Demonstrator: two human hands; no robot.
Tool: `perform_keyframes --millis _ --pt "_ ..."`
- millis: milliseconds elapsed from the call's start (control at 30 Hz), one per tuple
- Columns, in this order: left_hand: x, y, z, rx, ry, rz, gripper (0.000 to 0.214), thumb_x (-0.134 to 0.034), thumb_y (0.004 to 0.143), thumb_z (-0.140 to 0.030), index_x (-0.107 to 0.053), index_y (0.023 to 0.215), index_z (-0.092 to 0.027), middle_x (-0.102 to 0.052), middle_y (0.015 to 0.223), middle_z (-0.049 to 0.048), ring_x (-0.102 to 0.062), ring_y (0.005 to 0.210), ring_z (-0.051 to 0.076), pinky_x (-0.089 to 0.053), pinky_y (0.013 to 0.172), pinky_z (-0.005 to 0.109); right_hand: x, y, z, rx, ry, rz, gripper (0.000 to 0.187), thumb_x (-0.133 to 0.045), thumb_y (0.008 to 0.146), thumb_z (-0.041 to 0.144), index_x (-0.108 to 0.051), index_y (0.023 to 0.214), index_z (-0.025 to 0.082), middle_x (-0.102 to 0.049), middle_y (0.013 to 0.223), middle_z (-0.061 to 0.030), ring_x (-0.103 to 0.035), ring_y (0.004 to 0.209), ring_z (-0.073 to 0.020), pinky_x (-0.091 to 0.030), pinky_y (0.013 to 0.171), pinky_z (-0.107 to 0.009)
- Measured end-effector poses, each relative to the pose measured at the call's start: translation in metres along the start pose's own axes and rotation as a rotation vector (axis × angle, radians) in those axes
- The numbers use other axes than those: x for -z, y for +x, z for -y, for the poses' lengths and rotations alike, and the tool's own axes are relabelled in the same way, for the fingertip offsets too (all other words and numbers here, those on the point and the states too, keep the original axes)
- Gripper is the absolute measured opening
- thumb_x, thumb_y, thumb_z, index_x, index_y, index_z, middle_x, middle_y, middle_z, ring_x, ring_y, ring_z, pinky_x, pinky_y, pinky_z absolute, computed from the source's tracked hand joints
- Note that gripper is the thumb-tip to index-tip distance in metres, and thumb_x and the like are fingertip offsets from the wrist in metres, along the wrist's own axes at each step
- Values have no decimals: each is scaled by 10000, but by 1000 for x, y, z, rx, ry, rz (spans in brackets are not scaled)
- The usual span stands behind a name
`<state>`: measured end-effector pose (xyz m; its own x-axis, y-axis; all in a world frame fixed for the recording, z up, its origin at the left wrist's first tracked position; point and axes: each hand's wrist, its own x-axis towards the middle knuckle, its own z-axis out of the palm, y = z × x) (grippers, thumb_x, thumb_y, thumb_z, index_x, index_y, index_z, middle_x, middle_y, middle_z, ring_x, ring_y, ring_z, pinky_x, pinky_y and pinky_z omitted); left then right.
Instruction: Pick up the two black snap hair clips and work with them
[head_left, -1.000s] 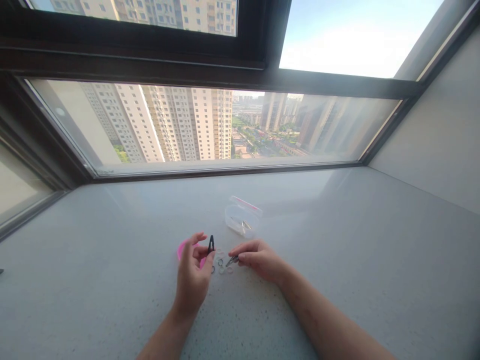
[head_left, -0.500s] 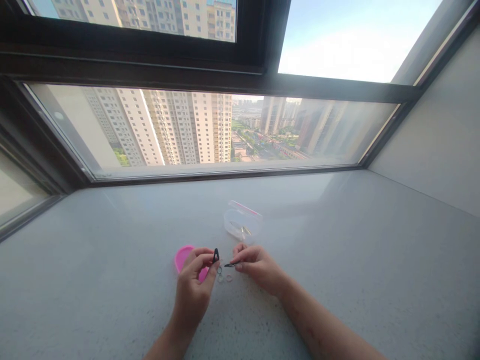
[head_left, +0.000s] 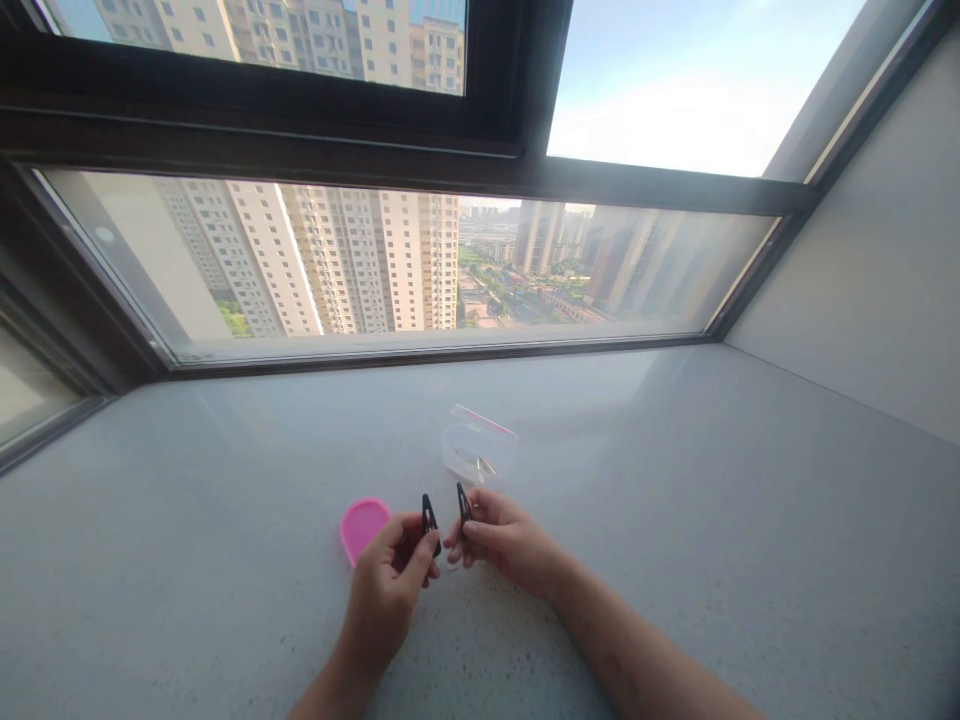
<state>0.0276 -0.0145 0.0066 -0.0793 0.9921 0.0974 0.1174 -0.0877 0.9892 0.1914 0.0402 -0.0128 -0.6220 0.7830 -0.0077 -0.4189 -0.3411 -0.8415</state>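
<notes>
My left hand (head_left: 390,585) pinches a small black hair clip (head_left: 429,516) upright, point up. My right hand (head_left: 501,540) pinches a second black hair clip (head_left: 463,501) upright beside it, a few centimetres apart. Both hands hover just above a grey stone windowsill (head_left: 675,520). Small rings that lay on the sill are hidden behind my fingers. A clear plastic container (head_left: 477,451) with a pink-edged rim sits just behind the hands, something metallic inside it.
A round pink lid (head_left: 362,525) lies on the sill left of my left hand. A wide window with a dark frame (head_left: 420,350) runs along the back; a pale wall (head_left: 862,270) closes the right side.
My right hand lifted its clip from lying near the rings to upright next to the left hand's clip. The hands drew closer together, covering the rings. The camera shifted slightly.
</notes>
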Motion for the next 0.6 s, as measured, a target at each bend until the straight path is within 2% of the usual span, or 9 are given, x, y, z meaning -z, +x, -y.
perform_keyframes --millis 167,367,600 --pt "-2 -1 -4 22 -56 14 203 -601 785 -330 -604 886 -154 -640 662 8 -600 546 147 -489 505 252 -4 -1 5 36 -15 -17 300 -769 667 320 -607 831 129 -678 818 -68 -636 725 -165 -455 597 -238" --pt "-3 0 -4 44 -82 -9 251 -634 743 -354 -605 890 -153 -659 676 19 -622 557 165 -510 536 280 -1 -1 1 36 -117 -82 272 -809 609 285 -619 730 132 -622 666 9 -486 524 -73 -334 498 -187" --pt "-4 -1 -2 75 -101 36 248 -637 734 -366 -591 866 -161 -611 566 -17 -512 414 100 -390 385 188 0 3 -7 60 -123 -86 337 -794 629 344 -538 741 155 -635 621 7 -504 444 -81 -344 431 -193"
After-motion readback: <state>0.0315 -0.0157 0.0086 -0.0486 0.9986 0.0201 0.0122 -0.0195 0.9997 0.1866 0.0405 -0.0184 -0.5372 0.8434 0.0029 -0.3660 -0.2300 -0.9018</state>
